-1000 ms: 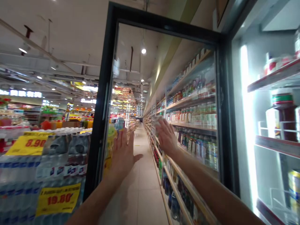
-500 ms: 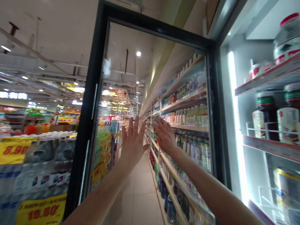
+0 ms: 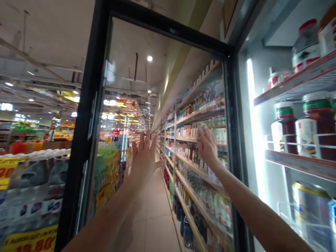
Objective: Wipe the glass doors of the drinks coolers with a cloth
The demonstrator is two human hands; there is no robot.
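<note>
A glass door (image 3: 131,52) with a black frame stands swung out in front of me, the aisle showing through its pane. My left hand (image 3: 144,154) is raised at the glass near the middle, fingers spread, holding nothing. Whether its palm presses on the pane, I cannot tell. Farther right, my right hand (image 3: 208,145) is closed on a pale, crumpled cloth (image 3: 200,130) held against the glass. Motion blurs this hand a little, and its fingers partly cover the cloth.
To the right, lit cooler shelves (image 3: 296,85) hold dark bottles (image 3: 285,127) and a large can (image 3: 311,210). Packs of bottled water (image 3: 34,206) with yellow price signs (image 3: 33,239) stand at left. Long drink shelves (image 3: 189,157) line the aisle beyond the pane.
My right hand has slid right across the glass with the cloth. My left hand stays spread at nearly the same place. The whole view has shifted slightly, the door now sitting farther left.
</note>
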